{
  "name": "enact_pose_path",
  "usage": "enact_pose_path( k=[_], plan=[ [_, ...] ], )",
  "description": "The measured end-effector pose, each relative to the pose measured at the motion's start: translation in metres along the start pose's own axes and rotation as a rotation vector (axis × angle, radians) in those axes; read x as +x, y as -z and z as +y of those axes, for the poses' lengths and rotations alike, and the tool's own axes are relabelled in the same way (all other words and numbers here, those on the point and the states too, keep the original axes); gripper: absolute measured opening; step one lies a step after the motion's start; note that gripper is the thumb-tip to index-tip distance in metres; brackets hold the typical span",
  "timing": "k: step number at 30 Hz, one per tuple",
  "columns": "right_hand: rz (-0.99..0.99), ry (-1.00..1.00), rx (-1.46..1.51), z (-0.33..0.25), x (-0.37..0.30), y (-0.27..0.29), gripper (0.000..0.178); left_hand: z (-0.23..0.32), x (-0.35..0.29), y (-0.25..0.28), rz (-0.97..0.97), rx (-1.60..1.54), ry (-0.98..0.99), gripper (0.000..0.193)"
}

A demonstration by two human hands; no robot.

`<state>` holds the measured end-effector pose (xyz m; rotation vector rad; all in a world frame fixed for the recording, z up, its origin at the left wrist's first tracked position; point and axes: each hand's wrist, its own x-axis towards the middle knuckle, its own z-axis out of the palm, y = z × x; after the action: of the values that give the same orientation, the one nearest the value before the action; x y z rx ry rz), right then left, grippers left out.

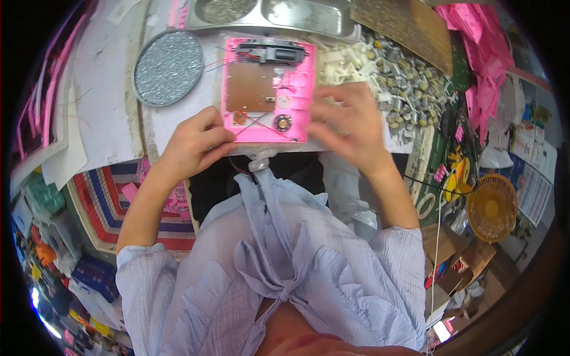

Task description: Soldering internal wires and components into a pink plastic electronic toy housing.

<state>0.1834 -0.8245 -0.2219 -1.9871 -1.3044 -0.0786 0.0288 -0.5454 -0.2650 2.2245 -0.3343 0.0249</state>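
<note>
At the near edge of the white-covered surface (pixel 113 118), in front of the person's body, lies an open pink plastic housing (pixel 304 77). The left hand (pixel 193 145) pinches its lower left corner between thumb and fingers. The right hand (pixel 353 121) is blurred beside the right edge, its fingers parted and curved; I cannot tell whether they grip. The step seems to be steadying and adjusting the housing; the next move would call for a firm hold, with the thin wires (pixel 255 120) kept free.

Inside are a flat, brown circuit board (pixel 250 89), a long black-and-grey mechanism (pixel 276 54) and a round dark component (pixel 282 123). To the left, a round dish (pixel 136 77) carries many small, shiny metal pieces (pixel 168 68). To the right are matte white plastic parts (pixel 344 65) and a rough heap of silvery components (pixel 409 95). Beyond stands a smooth, divided metal tray (pixel 261 13).
</note>
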Motion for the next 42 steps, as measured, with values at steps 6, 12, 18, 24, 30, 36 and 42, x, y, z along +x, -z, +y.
enact_pose_path(
  k=[6, 12, 18, 24, 30, 36, 42],
  plan=[
    [-0.137, -0.656, -0.227, -0.005, -0.053, 0.032, 0.020, 0.003, 0.005, 0.013, -0.118, 0.077, -0.044, 0.024],
    [-0.079, -0.595, -0.281, 0.008, -0.069, -0.009, 0.026, 0.033, 0.060, 0.056, -0.364, 0.116, -0.087, 0.015],
    [-0.052, -0.660, -0.033, 0.003, -0.053, 0.008, 0.031, -0.020, 0.190, 0.048, 0.020, 0.423, -0.152, 0.014],
    [0.091, -0.666, 0.087, 0.012, -0.065, 0.034, 0.013, -0.027, 0.250, 0.025, -0.251, 0.527, 0.034, 0.009],
    [0.204, -0.630, 0.107, 0.018, -0.070, 0.034, 0.010, -0.043, 0.265, 0.020, -0.166, 0.558, 0.054, 0.011],
    [0.192, -0.571, 0.117, 0.016, -0.062, 0.032, 0.012, -0.033, 0.263, 0.027, -0.313, 0.474, 0.110, 0.014],
    [0.182, -0.565, 0.163, 0.011, -0.051, 0.031, 0.012, -0.033, 0.258, 0.028, -0.287, 0.437, 0.066, 0.014]
  ],
)
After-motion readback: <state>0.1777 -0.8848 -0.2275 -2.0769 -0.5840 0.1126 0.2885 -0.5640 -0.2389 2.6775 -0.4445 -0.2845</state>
